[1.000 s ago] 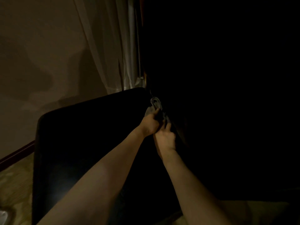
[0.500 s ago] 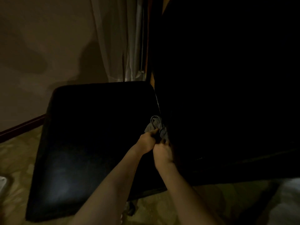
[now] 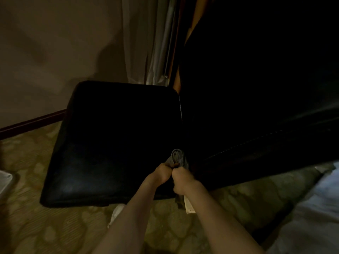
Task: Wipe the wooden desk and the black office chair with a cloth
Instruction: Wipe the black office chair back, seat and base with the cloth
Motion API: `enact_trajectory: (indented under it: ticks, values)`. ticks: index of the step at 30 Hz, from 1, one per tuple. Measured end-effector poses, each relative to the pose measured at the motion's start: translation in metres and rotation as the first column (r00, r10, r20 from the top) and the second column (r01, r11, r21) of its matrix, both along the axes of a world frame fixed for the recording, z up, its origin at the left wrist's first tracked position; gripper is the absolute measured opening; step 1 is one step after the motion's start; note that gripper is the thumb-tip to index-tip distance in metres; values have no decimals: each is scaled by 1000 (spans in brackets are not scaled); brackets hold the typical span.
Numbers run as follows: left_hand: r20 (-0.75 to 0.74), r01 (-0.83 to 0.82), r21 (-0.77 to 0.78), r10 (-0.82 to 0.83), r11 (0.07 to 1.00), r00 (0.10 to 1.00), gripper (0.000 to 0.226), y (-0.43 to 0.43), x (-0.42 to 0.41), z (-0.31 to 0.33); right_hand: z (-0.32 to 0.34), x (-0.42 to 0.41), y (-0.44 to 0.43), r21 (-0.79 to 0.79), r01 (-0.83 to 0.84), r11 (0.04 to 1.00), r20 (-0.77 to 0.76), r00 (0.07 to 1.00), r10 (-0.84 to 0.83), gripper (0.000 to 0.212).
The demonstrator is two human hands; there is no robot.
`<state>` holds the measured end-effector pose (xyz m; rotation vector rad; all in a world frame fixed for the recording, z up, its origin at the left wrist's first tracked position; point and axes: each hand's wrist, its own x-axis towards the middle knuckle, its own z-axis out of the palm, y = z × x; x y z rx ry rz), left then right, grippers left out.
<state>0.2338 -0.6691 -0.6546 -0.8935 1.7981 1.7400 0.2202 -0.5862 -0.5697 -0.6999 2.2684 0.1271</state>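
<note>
The black office chair fills the dim view: its seat (image 3: 113,136) lies to the left and its backrest (image 3: 256,107) rises on the right. A grey cloth (image 3: 177,155) is bunched in the crease where seat meets backrest, near the seat's front edge. My left hand (image 3: 162,172) grips the cloth from the left. My right hand (image 3: 183,181) grips it just beside, and a tail of the cloth hangs below that hand. The wooden desk is not visible.
A patterned carpet (image 3: 55,226) covers the floor. A beige wall with a dark skirting board (image 3: 31,123) stands behind the chair, and pale curtains (image 3: 156,52) hang at the back. A white object (image 3: 4,182) sits at the left edge, white bedding (image 3: 321,208) at the right.
Both hands have dragged the cloth along the seat-backrest crease towards the seat's front edge. The view has pulled back, so more of the seat and carpet shows.
</note>
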Motion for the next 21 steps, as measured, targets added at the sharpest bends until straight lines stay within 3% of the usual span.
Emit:
enact_trajectory:
  ticks: [3, 7, 10, 14, 18, 21]
  values:
    - [56, 128, -60, -125, 990, 991, 26, 13, 20, 1, 5, 8, 12, 53, 14, 998, 52, 999, -16, 40]
    - [119, 302, -84, -291, 950, 949, 32, 29, 46, 3, 27, 15, 41, 92, -7, 996, 189, 982, -10, 35]
    - [145, 364, -130, -346, 922, 927, 34, 33, 52, 21, 43, 25, 49, 124, 57, 991, 206, 975, -82, 27]
    - [67, 71, -150, -61, 986, 996, 33, 18, 52, 71, 84, 36, 36, -24, 114, 993, 124, 986, -110, 13]
    - [-141, -185, -337, 145, 923, 979, 28, -20, 48, 135, 149, 43, 2, -125, -13, 992, -84, 996, 3, 7]
    - [-304, -377, -289, 289, 880, 908, 27, -47, 25, 189, 181, 36, -23, -191, -119, 974, -353, 935, 45, 35]
